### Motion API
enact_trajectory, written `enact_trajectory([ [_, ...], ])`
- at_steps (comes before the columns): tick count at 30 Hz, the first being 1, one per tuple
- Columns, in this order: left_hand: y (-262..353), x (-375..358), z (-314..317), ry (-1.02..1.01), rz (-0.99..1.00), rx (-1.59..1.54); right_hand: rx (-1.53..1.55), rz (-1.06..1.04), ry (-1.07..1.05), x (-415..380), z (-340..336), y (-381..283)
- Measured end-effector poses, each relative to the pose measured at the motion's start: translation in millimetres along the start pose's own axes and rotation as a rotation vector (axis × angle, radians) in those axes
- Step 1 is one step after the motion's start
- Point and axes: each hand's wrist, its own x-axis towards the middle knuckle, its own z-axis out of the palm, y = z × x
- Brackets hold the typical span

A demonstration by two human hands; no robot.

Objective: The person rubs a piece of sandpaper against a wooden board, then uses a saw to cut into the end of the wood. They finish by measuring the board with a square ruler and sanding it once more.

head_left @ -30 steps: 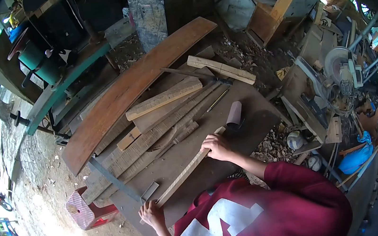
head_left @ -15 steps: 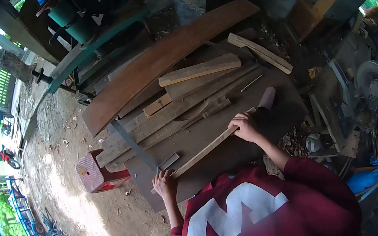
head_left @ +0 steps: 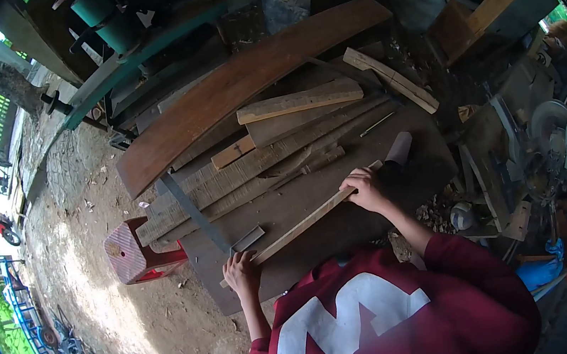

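Note:
A long, narrow wooden strip (head_left: pixel 304 224) lies slantwise along the near side of the dark worktable (head_left: pixel 294 258). My left hand (head_left: pixel 242 274) is closed over its lower left end, with a short bit of wood showing past the fingers. Near the upper right end, my right hand (head_left: pixel 367 190) wraps around the same strip. A flat metal blade (head_left: pixel 195 213) runs up and away from beside my left hand, and a small metal channel piece (head_left: pixel 247 239) lies close to that hand. Beyond my right hand sits a dark cylindrical object (head_left: pixel 400 148).
Rough boards (head_left: pixel 227 184) and a thin pencil-like stick (head_left: pixel 377 124) lie on the table. Behind them stretches a long brown plank (head_left: pixel 250 85). A red stool (head_left: pixel 137 250) stands at the left, a green machine (head_left: pixel 98 19) at the back, and scrap clutter (head_left: pixel 541 121) fills the right.
The view has shifted slightly, so the stool and boards appear a little further left. Both hands keep their grip on the wooden strip.

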Motion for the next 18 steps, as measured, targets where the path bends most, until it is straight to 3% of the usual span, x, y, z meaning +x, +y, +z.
enact_trajectory([
  [2,0,-6,-5,-0.048,-0.023,0.008,0.007,-0.005,-0.024,-2,1,0],
  [5,2,-9,-35,-0.301,-0.058,-0.207,0.052,0.041,-0.029,-7,-1,-7],
  [8,27,4,-108,0.073,-0.048,-0.504,-0.022,-0.058,-0.047,12,-29,-32],
  [11,23,4,-125,0.607,-0.255,-0.551,-0.079,-0.209,0.0,54,-56,-48],
  [12,16,2,-126,0.613,-0.254,-0.533,-0.097,-0.271,0.018,70,-67,-55],
  [14,9,-1,-126,0.969,-0.353,-0.612,-0.136,-0.379,0.061,100,-89,-69],
  [18,13,-11,-144,1.099,-0.49,-0.753,-0.249,-0.463,0.225,153,-115,-85],
])
